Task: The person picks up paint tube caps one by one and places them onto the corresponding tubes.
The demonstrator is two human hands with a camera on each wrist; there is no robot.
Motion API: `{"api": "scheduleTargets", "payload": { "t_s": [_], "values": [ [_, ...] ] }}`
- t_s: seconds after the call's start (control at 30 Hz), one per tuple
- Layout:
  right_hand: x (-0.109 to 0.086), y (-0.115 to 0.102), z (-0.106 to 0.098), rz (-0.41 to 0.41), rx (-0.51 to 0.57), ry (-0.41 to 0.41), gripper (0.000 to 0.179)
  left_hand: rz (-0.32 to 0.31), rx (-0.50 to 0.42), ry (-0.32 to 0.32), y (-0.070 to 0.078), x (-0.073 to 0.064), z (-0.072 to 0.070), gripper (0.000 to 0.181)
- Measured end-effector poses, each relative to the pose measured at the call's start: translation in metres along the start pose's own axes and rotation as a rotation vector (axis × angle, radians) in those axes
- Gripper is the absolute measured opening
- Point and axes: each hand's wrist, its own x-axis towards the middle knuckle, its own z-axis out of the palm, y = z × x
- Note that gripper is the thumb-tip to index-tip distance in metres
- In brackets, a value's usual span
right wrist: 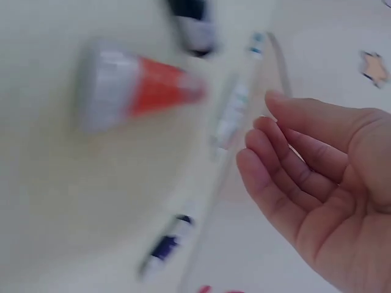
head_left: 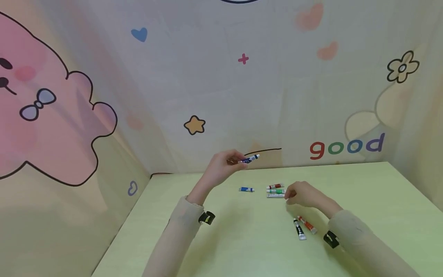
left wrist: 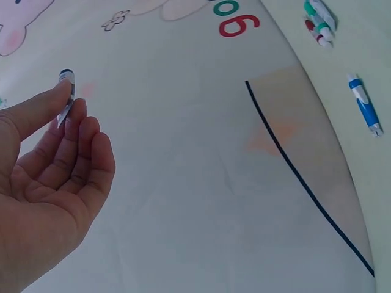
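Note:
Raised above the back of the table, my left hand pinches a small dark-blue paint tube between thumb and fingers. The left wrist view shows that tube's end sticking out past the thumb. My right hand hovers by the end of a white paint tube, its fingers loosely bent. No held thing shows between its thumb and fingertips in the right wrist view. A green tube and a dark red tube lie beside the white one. To their left is a blue tube.
Nearer the front lie a black tube and an orange-red tube, side by side. A dark purple tube shows in the blurred right wrist view. The pale green table ends against a printed cloth backdrop.

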Motion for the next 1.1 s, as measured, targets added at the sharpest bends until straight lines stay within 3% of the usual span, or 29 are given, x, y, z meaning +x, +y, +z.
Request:
{"api": "scheduleTargets", "payload": {
  "t_s": [0.37, 0.63, 0.9, 1.1],
  "values": [
    [-0.042, -0.029, -0.049, -0.081, 0.021, 0.346, 0.021, 0.006, -0.075, 0.073, 0.009, -0.031, -0.009, 0.018],
    [-0.076, -0.052, -0.055, -0.120, 0.055, 0.538, 0.026, 0.012, -0.107, 0.124, 0.011, -0.057, -0.006, 0.018],
    [-0.087, -0.074, -0.046, -0.204, 0.164, 0.579, 0.017, 0.010, -0.119, 0.134, 0.019, -0.082, 0.010, 0.017],
    [-0.089, -0.086, -0.040, -0.261, 0.177, 0.584, 0.015, 0.026, -0.119, 0.122, 0.027, -0.087, 0.019, 0.017]
  ]
}}
